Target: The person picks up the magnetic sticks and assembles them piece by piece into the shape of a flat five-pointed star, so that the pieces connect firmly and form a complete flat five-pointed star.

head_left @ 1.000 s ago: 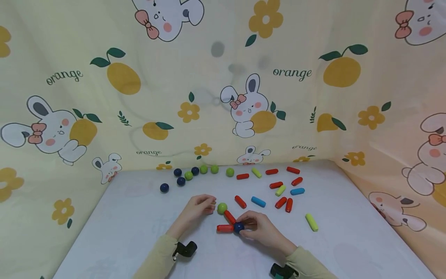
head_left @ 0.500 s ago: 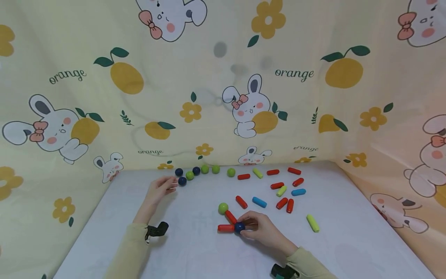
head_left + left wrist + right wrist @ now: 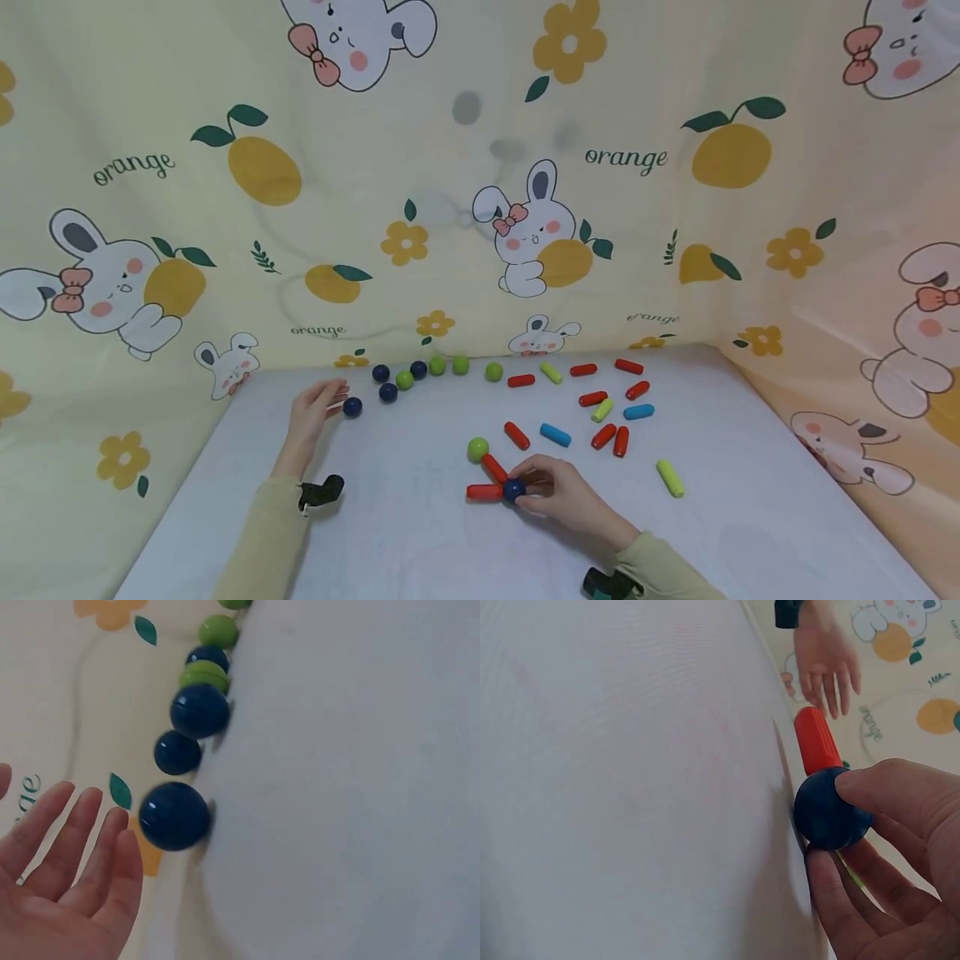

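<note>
My right hand [image 3: 558, 492] pinches a dark blue ball [image 3: 514, 490] between thumb and fingers. Two red sticks meet at that ball: one red stick [image 3: 484, 492] points left, the other [image 3: 494, 468] slants up-left to a green ball [image 3: 477, 450]. The right wrist view shows the thumb on the pinched ball [image 3: 829, 810]. Over at the left, my left hand [image 3: 307, 421] is beside a loose dark blue ball [image 3: 352, 407]. Its fingers look extended and hold nothing in the left wrist view, a small gap separating them from that ball [image 3: 175, 816].
More dark blue balls [image 3: 387, 392] and green balls [image 3: 461, 365] line the back left of the white table [image 3: 420, 550]. Red sticks [image 3: 517, 435], blue sticks [image 3: 555, 434] and lime sticks [image 3: 671, 478] lie scattered at centre and right. A patterned curtain [image 3: 450, 167] stands behind.
My left hand has gone from beside the green ball out to the loose dark blue ball at the left. The right hand keeps its pinch in the same place.
</note>
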Demonstrator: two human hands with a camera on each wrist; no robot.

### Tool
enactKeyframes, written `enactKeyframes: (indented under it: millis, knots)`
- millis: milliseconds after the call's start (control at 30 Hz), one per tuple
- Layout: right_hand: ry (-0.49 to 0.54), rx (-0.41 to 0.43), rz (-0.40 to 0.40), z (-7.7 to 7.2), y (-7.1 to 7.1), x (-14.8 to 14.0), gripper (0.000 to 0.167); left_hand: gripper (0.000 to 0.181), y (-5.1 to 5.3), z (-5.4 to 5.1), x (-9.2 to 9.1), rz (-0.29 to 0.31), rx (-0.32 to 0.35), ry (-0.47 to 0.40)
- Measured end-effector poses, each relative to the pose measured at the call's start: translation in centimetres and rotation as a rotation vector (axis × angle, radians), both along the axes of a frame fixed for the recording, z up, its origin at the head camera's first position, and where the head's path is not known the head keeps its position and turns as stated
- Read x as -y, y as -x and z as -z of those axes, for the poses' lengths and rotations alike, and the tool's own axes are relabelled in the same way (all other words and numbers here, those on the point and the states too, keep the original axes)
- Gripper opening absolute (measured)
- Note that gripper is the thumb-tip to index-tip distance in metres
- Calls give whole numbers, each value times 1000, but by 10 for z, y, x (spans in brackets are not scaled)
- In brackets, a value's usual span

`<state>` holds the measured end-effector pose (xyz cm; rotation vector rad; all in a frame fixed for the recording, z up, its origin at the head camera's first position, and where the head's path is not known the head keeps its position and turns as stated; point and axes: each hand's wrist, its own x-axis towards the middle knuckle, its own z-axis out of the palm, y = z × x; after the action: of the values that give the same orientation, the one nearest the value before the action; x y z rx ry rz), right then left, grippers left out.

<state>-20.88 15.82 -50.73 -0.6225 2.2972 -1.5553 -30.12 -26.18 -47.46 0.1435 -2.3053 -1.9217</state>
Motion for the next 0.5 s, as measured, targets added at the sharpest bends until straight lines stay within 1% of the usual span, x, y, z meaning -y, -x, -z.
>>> enactKeyframes:
  millis: [133,300,500]
  knots:
    - [1,5,-3,1,0,0,33,48,1,8,3,-6,27,51]
    - [2,30,5,0,1,0,32,47,4,14,0,10,66,139]
    - [-3,28,9,-1,0,0,32,45,7,27,-4,44,76,184]
